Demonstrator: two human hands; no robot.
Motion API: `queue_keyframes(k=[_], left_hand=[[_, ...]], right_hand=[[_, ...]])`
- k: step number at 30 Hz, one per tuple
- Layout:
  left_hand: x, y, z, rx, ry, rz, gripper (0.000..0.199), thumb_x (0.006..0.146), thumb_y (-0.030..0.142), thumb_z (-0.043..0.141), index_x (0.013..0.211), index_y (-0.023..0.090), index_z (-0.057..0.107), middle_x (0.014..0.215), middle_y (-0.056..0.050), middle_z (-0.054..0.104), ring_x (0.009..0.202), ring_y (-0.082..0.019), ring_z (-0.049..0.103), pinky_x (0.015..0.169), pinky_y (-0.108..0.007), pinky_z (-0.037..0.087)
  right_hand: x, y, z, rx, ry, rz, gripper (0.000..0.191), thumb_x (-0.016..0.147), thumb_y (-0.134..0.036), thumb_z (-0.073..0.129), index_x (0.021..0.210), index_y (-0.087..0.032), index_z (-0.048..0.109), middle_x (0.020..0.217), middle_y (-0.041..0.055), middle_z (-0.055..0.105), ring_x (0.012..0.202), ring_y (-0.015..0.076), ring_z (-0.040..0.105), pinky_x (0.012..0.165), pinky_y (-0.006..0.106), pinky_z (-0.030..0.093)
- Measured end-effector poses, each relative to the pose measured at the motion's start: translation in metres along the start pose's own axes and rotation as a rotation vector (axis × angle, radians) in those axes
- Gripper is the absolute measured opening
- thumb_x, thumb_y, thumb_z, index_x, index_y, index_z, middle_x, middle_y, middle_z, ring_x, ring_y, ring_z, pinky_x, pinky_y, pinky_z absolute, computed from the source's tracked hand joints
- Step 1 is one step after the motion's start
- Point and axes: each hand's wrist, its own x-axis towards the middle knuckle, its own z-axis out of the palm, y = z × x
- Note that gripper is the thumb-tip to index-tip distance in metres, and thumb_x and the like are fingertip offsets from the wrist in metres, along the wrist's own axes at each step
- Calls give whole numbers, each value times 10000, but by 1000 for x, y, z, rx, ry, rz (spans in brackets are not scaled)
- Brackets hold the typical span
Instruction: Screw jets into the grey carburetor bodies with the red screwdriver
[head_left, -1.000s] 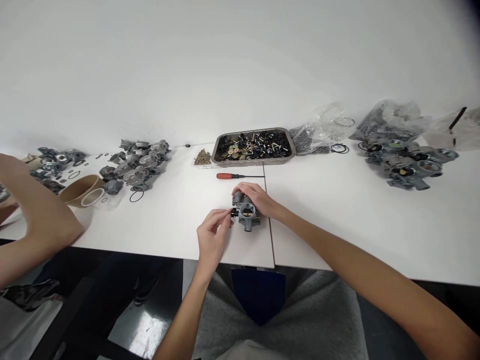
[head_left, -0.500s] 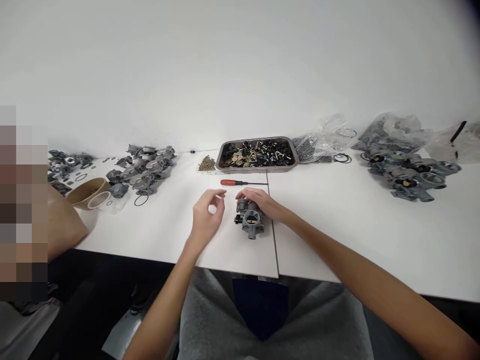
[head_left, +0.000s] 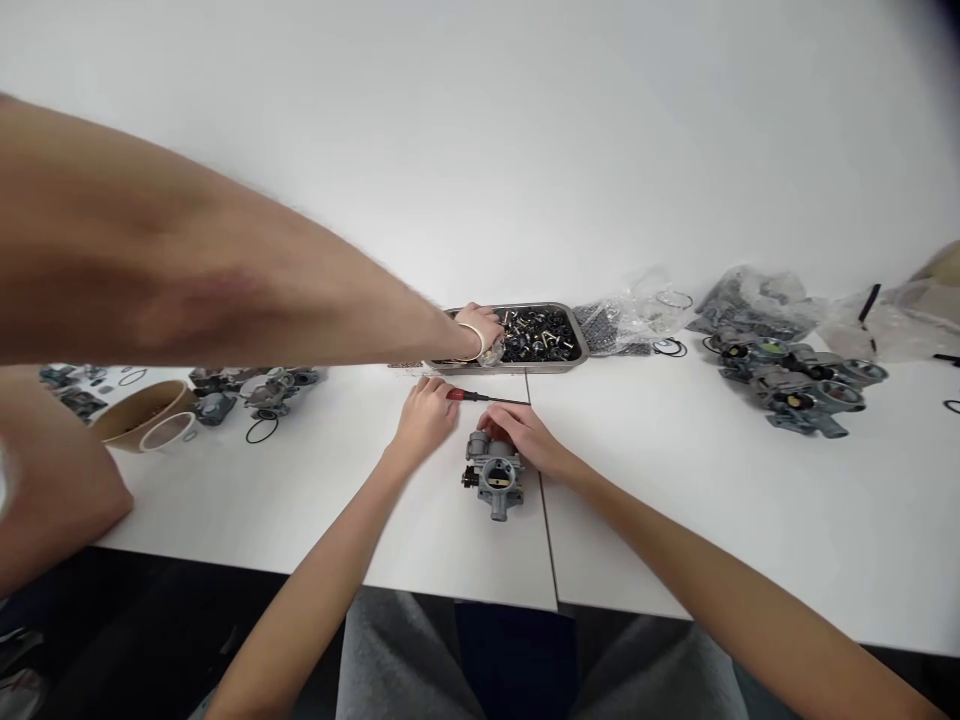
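A grey metal carburetor [head_left: 499, 475] stands on the white table in front of me, its round bore facing me. My right hand [head_left: 525, 438] rests at its far right side, fingers curled over the back part; some fingertips are hidden behind it. Just beyond lies a screwdriver [head_left: 459, 395] with a red handle and dark shaft. My left hand [head_left: 426, 420] is closed over the handle's left end, covering much of it.
A co-worker's arm [head_left: 300, 270] crosses from the left, its hand [head_left: 480, 325] in a metal tray [head_left: 544, 368] of small parts. More carburetors [head_left: 806, 385] lie at right beside plastic bags [head_left: 637, 305]. At left are a tan bowl [head_left: 142, 415], a clear cup [head_left: 169, 432] and a black ring [head_left: 262, 431].
My left hand has moved from open air onto the screwdriver handle. A co-worker's arm has come across from the left into the tray. My view has tilted up slightly.
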Motion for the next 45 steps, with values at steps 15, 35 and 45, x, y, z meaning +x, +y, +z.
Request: queue_keyframes(k=[15,35,45], left_hand=[[10,-34,-18,-1237,24,-362,360,653,398,789,831,115,657,772,-67,678,549,-117,568,572,-283,463],[14,-135,-27,-1181,885,-482,440,707,464,735,935,129,563,865,-44,643,701,-174,724,839,-373,613],[13,-129,-27,-1192,825,-508,407,701,395,754,930,113,572,849,-33,636,705,-143,721,807,-306,618]], right_hand=[[4,1,-3,-4,-10,30,373,945,-423,433,803,-155,650,726,18,590,665,122,507,612,254,372],[1,-6,-3,-62,-16,57,392,941,-452,442,800,-151,650,791,41,619,752,148,551,696,281,413],[4,-3,-4,-55,-32,39,410,943,-470,439,796,-152,652,783,45,620,739,151,547,687,282,418]])
